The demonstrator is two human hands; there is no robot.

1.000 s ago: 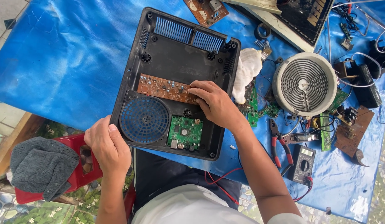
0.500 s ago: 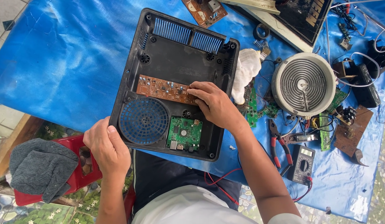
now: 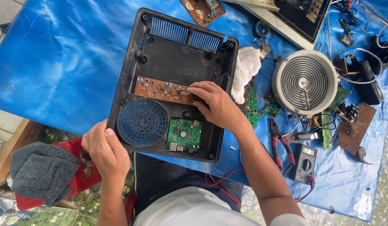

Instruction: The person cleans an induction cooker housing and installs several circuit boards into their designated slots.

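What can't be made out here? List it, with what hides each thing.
Head view only:
- Right end of the brown circuit board: covered by the right hand.
- Right hand's fingertips: curled down onto the board, so the grip is unclear.
- Bottom-left corner of the black housing: covered by the left hand.
- Contents of the red box: hidden by the grey cloth and the left hand.
- Black glass panel: cut off by the top edge.

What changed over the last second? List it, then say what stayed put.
Almost nothing moved. The right hand still rests its fingertips on the brown circuit board inside the black casing, and the left hand still grips the casing's near-left corner. Nothing was picked up or released.
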